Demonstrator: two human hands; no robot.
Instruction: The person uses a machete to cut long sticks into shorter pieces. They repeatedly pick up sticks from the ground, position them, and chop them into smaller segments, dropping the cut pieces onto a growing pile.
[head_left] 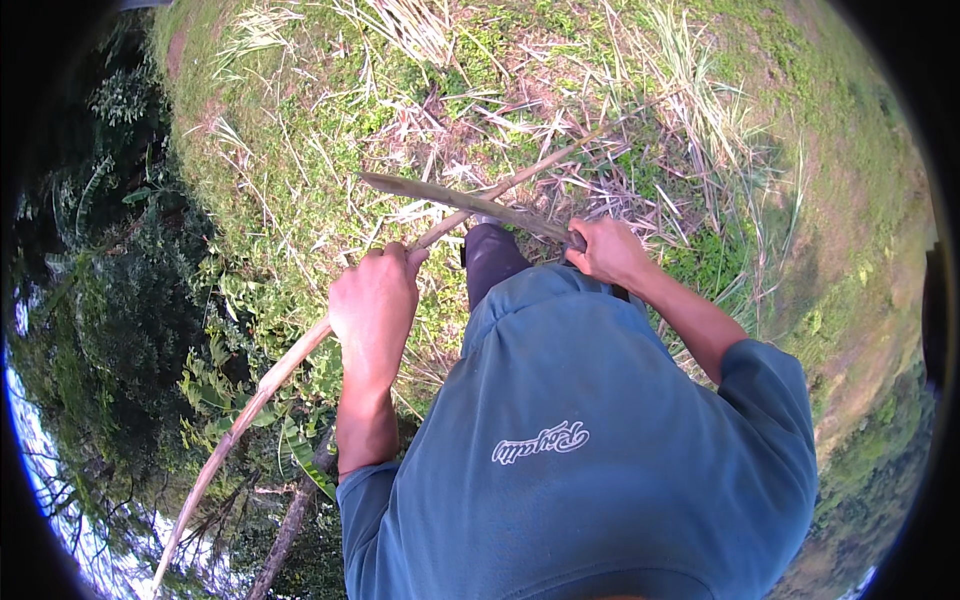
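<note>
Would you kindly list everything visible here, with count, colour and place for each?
Long stick: one, pale tan, running from lower left up to the upper middle, gripped by the left hand.
Long blade: one, dull grey-brown, lying across the stick at centre, held by the right hand.
Dry grass stalks: many, straw-coloured, strewn over the upper ground.
Green grass: patchy, covering the ground.
Leafy bushes: several, dark green, on the left.
Shirt: one, blue-grey, lower centre.
Dark trouser leg: one, centre.
Left hand: closed around the stick.
Right hand: closed on the blade's handle.

long pale stick slanting, crossed by a dull machete blade.
</note>
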